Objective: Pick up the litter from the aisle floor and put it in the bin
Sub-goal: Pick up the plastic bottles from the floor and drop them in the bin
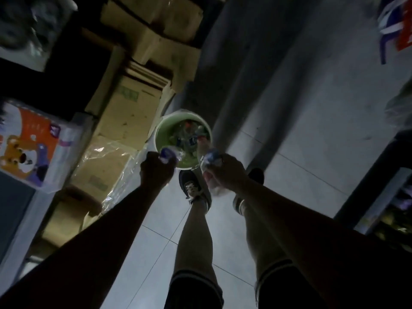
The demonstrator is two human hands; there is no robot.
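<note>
A round green bin (pixel 163 132) stands on the tiled aisle floor just beyond my feet, with crumpled plastic bottles and wrappers inside. My left hand (pixel 156 172) is closed around a crushed clear plastic bottle with a blue label (pixel 170 153), held at the bin's near left rim. My right hand (pixel 227 172) grips another clear plastic bottle with a blue label (pixel 210 160), at the bin's near right rim; the bottle's body hangs below the fist. The view is dim and blurred.
Flattened cardboard boxes (pixel 124 117) and clear plastic sheeting (pixel 111 157) line the left side of the aisle. A colourful pack with a bear print (pixel 33 143) sits on the left shelf. A dark shelf frame (pixel 374 179) borders the right. My shoes (pixel 191 186) stand near the bin.
</note>
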